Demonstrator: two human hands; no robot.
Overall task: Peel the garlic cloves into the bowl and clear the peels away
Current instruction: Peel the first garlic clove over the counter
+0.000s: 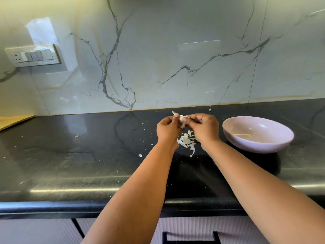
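Note:
A pale garlic clove [182, 118] is held in the air above the black counter [88, 155]. My left hand [168, 128] pinches it from the left and my right hand [204, 128] pinches it from the right. A thin strip of skin sticks out past my left fingertips. Below the hands lies a small heap of white garlic peels [187, 140] on the counter. A light pink bowl [257, 134] stands just to the right of my right hand; I cannot tell what lies in it.
Small peel flakes [140, 155] are scattered over the counter, and one scrap [210, 108] lies by the marble wall [175, 59]. A switch plate [33, 56] is mounted on the wall at the left. A wooden board corner [12, 121] shows at far left.

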